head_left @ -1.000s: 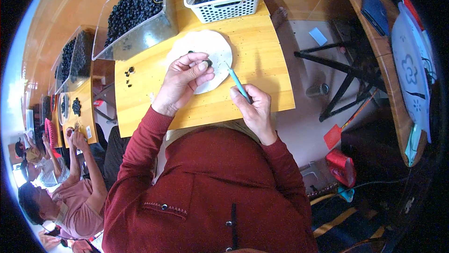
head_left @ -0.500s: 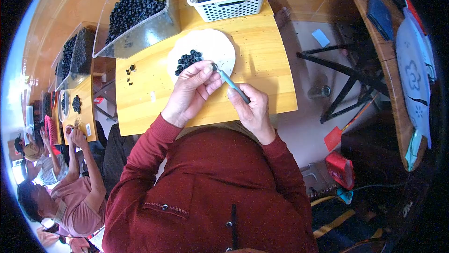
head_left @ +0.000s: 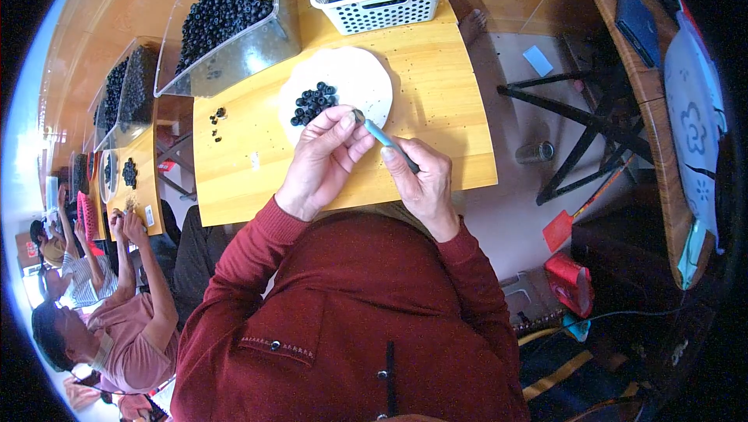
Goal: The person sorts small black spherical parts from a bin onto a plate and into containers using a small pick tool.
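Note:
Between the thumb and fingertips of my left hand [head_left: 321, 158] is a small dark round bead [head_left: 358, 116], held over the white plate [head_left: 365, 79]. My right hand [head_left: 427, 187] is closed around a slim pen-like tool [head_left: 382, 137], light blue toward the front and dark at the back. Its tip meets the bead; the tip itself is too small to make out. On the left part of the plate lies a pile of dark round beads [head_left: 314, 101], close beyond my left fingers. I cannot tell what the beads are made of.
At the table's [head_left: 448, 134] far side stand a clear bin [head_left: 265, 56] and a white perforated basket [head_left: 366, 18], both full of dark beads. Small dark bits [head_left: 217, 115] lie at left. Another person [head_left: 132, 336] works at a table on the left; a folding stand [head_left: 580, 122] is on the right.
My hands stay nearly in place, with the bead and tool shifted very slightly. The bead looks turned a little, showing a paler face.

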A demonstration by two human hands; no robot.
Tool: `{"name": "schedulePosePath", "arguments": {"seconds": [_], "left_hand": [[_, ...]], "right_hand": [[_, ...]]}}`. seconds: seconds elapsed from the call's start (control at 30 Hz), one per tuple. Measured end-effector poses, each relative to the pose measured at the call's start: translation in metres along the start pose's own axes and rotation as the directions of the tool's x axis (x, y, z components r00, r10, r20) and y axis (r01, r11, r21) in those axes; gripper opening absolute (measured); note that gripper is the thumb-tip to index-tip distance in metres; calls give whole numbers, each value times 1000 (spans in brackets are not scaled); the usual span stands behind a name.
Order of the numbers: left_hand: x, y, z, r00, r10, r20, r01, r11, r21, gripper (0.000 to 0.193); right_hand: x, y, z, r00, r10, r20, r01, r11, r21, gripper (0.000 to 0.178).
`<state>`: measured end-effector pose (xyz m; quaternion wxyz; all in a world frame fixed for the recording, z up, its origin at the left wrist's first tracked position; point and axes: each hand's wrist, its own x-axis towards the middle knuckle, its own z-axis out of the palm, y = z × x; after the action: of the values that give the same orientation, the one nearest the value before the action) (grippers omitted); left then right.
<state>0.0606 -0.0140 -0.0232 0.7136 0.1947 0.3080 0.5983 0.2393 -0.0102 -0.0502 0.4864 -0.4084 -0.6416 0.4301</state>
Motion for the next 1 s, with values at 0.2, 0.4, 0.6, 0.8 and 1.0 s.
{"name": "schedulePosePath", "arguments": {"seconds": [0.2, 0.4, 0.6, 0.8, 1.0], "left_hand": [[-5, 3, -1, 999, 40, 27, -40, 999, 0, 15], [-12, 7, 6, 999, 52, 6, -51, 998, -42, 15], [-24, 13, 11, 994, 84, 74, -80, 995, -55, 15], [-26, 24, 21, 974, 118, 195, -116, 993, -19, 17], [-22, 12, 18, 994, 48, 103, -51, 998, 23, 17]], "right_hand": [[3, -8, -4, 1000, -12, 19, 11, 1000, 2, 27], [3, -14, 2, 997, -71, -34, 70, 997, -20, 23], [6, -18, 0, 993, -117, -33, 113, 988, -107, 21], [13, -4, -20, 983, 40, -178, -25, 996, 81, 28], [19, -32, -17, 999, 16, 33, -26, 941, 337, 28]]}}
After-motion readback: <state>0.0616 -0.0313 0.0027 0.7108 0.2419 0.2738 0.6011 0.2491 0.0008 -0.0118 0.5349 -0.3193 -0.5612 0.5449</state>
